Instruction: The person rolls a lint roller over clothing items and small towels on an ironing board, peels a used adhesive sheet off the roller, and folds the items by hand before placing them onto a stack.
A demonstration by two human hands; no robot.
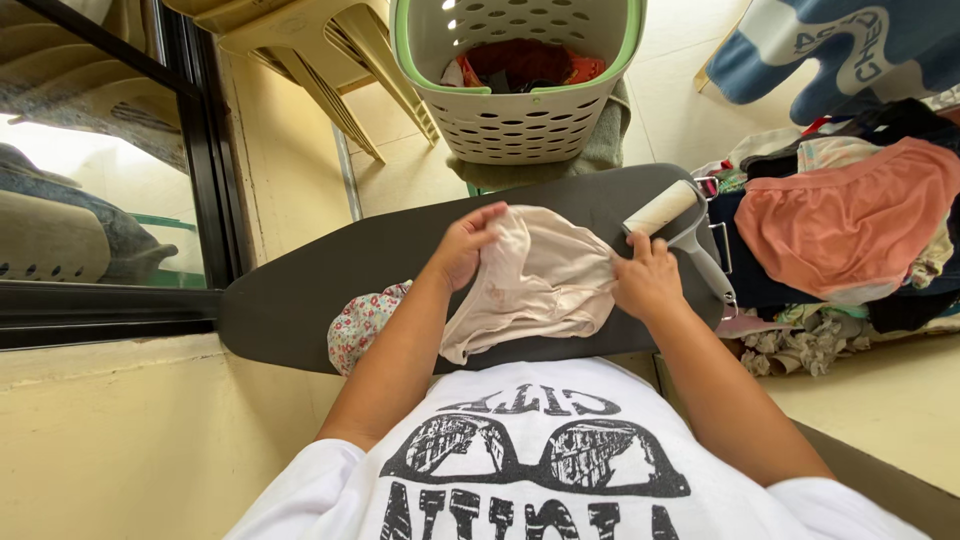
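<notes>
Beige garment (535, 285) lies mid-frame across ironing board (300, 300), long axis left-right, left hand (462, 248) and right hand (645, 280) fingers pinching opposite edges.

Bright, soft daylight enters from the window (100, 170), shadows are faint, focus is sharp, and edges bend wide-angle.

Pale beige garment (535, 285) at centre on dark grey ironing board (310, 290); floral red-and-green cloth (358, 325) lower left; white basket (515, 100) with green rim at top; salmon pink garment (845, 215) at right; blue-and-white towel (840, 50) upper right.
</notes>
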